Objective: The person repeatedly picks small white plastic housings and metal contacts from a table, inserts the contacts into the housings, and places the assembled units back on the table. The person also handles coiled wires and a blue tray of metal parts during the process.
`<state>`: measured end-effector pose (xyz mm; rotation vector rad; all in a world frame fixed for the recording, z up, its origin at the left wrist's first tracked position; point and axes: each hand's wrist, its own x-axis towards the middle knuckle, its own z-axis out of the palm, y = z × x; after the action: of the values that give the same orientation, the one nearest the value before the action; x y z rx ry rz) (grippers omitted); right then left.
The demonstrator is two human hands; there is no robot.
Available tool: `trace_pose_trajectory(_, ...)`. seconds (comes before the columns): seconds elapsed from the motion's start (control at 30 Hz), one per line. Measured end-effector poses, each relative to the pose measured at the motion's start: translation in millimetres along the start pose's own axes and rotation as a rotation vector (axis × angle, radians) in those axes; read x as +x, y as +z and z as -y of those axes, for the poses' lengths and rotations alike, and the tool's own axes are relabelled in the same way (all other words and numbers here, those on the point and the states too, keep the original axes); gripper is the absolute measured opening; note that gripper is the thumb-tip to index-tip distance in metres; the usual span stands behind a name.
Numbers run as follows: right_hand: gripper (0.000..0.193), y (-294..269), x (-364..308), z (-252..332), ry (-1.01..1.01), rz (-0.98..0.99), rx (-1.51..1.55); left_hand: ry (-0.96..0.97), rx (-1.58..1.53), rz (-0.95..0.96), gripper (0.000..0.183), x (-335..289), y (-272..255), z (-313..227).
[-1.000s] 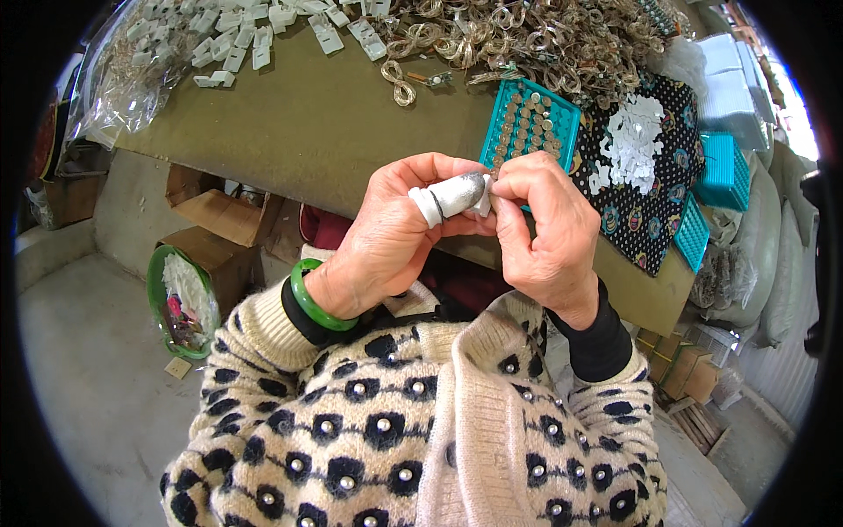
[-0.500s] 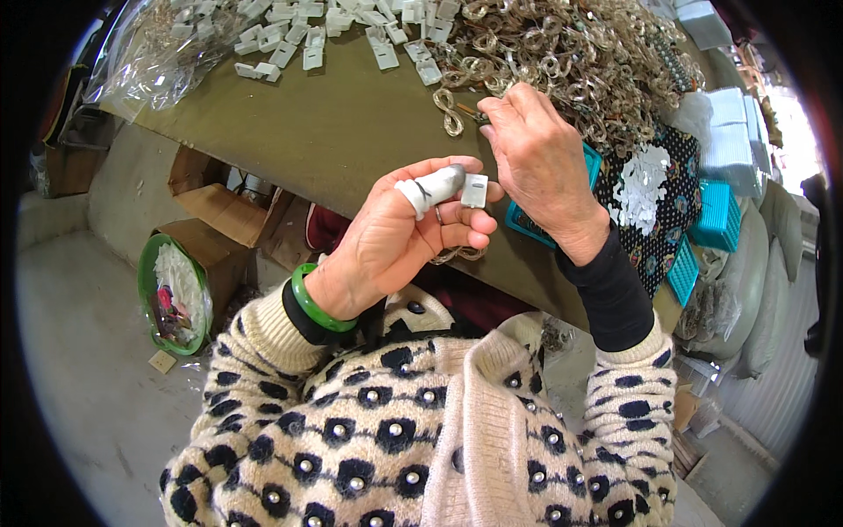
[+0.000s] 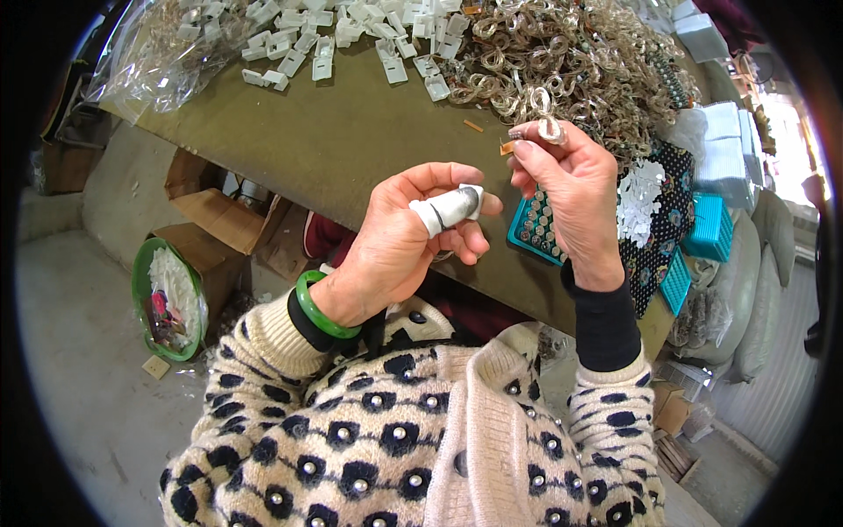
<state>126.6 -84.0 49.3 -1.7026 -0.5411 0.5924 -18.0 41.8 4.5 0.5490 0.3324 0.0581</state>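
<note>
My left hand (image 3: 386,233), its thumb wrapped in a white covering with a grey tip, pinches a small white plastic piece (image 3: 477,209). Most of that piece is hidden behind the thumb. To its right, my raised right hand (image 3: 580,198) grips a looped bundle of clear cord (image 3: 548,123). The loop stands above the fingers, and a short orange-brown tab (image 3: 507,147) sticks out at the fingertips. Under the right hand lies a teal tray (image 3: 536,230) holding rows of small round items, partly covered by the hand.
A heap of clear looped cords (image 3: 580,61) covers the table's far right. White plastic pieces (image 3: 386,57) lie scattered at the back, beside a clear bag (image 3: 167,61). White flakes (image 3: 641,198) rest on dark patterned cloth, near stacked teal baskets (image 3: 707,227). A green basin (image 3: 145,299) stands lower left.
My right hand has turned and lifted a cord loop off the table, with its tab now showing. The left thumb has slid over the white piece. The teal tray is more exposed.
</note>
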Motion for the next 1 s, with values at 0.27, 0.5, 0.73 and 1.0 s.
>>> trace_pose_trajectory(0.27, 0.017, 20, -38, -3, 0.068, -0.049, 0.594, 0.119, 0.005, 0.058, 0.03, 4, 18, 0)
trace_pose_trajectory(0.5, 0.046, 6, -52, 3, -0.472, -0.296, -0.172, 0.236, 0.23, -0.051, 0.021, 4, 25, 4)
trace_pose_trajectory(0.73, 0.046, 6, -59, -5, -0.663, -0.201, -0.664, 0.215, 0.239, 0.021, 0.022, 3, 28, 13)
trace_pose_trajectory(1.0, 0.024, 0, -74, -17, -0.375, -0.157, -0.395, 0.057, -0.035, 0.104, 0.029, -3, 21, 17)
